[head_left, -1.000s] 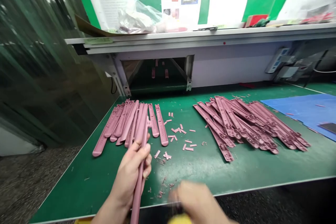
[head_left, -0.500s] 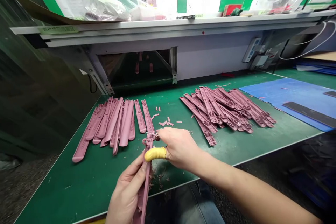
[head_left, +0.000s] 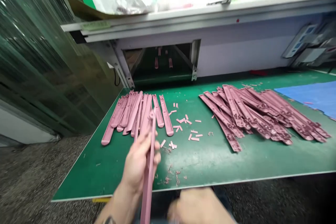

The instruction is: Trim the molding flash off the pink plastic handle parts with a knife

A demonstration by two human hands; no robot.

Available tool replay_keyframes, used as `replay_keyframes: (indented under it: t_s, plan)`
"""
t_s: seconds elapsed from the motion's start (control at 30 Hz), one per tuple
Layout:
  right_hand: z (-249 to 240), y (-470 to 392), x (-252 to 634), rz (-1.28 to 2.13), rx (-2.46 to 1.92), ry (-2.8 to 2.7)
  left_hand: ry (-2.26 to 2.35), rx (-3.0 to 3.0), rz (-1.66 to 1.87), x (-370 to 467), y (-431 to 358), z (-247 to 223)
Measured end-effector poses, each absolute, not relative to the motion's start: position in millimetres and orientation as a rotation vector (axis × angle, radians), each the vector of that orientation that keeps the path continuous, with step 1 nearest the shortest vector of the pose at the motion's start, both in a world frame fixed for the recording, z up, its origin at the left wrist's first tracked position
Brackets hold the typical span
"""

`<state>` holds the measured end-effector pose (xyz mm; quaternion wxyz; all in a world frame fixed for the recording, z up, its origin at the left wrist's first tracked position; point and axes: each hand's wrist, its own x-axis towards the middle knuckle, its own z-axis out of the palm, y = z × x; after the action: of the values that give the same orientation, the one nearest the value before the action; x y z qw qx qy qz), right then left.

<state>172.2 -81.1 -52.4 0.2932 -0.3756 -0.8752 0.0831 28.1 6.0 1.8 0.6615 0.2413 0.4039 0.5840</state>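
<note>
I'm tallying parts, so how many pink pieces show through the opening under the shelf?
4: nearer left piece, nearer right piece, farther left piece, farther right piece. Others may be hidden behind the panel.

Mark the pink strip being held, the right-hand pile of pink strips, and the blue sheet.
Held pink strip [head_left: 148, 186]: head view, on its lower length.
Right-hand pile of pink strips [head_left: 252, 112]: head view, on strips near its middle.
Blue sheet [head_left: 318, 93]: head view, on its bare surface.
</note>
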Motion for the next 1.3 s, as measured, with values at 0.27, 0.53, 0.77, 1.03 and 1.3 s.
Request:
replay_keyframes:
  t_s: [0.27,0.53,0.77,1.03,1.3]
  plan:
    - [6.7,-13.5,193.9,0.061,-1.394,-1.899,0.802,0.346,0.955,35.4,-52.7,-26.0]
    - [-2.9,-28.2,188.9,-0.104,-1.456,-1.975,0.798,0.399,0.948,29.4,-56.8,-27.2]
    - [0.4,-39.6,189.4,0.213,-1.216,-2.216,0.866,0.399,1.061,23.4,-40.2,-17.7]
    - [-25.2,-74.0,193.1,0.729,-1.135,-2.055,0.681,0.594,1.474,0.0,-3.2,32.1]
    - [-46.7,-83.7,175.1,0.641,-1.379,-2.223,0.713,1.225,1.761,17.5,-40.7,53.4]
